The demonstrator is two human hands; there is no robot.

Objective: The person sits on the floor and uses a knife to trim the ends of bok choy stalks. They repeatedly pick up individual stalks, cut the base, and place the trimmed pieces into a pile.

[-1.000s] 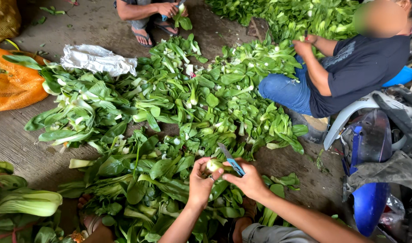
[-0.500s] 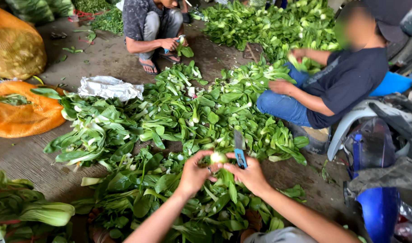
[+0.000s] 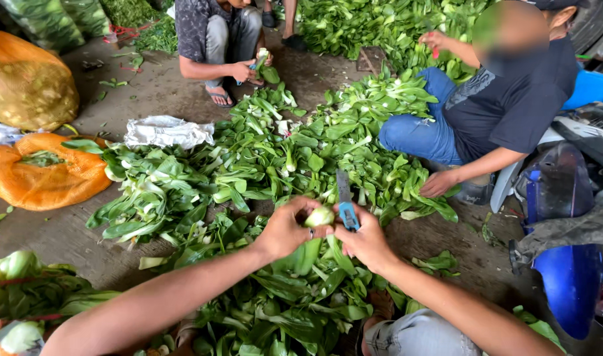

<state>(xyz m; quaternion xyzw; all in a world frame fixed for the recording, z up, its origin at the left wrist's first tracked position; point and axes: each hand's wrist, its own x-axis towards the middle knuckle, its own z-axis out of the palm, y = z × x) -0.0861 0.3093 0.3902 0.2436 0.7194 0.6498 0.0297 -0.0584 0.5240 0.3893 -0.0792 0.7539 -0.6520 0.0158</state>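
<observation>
My left hand (image 3: 285, 231) grips a head of bok choy (image 3: 319, 216) by its pale stem end, its leaves hanging down toward me. My right hand (image 3: 366, 242) holds a small knife with a blue handle (image 3: 347, 213), blade pointing up and away, right beside the stem end. Both hands meet over a wide heap of bok choy (image 3: 249, 171) spread on the concrete floor.
A person in a dark shirt and jeans (image 3: 492, 105) sits at the right, one hand on the floor. Another person (image 3: 216, 33) squats at the back holding greens. Orange mesh sacks (image 3: 41, 171) lie left. A blue and grey scooter (image 3: 565, 217) stands at the right.
My hands have lifted the bok choy and knife slightly, the blade tipping from slanted to upright. The view has shifted forward, showing more of both people.
</observation>
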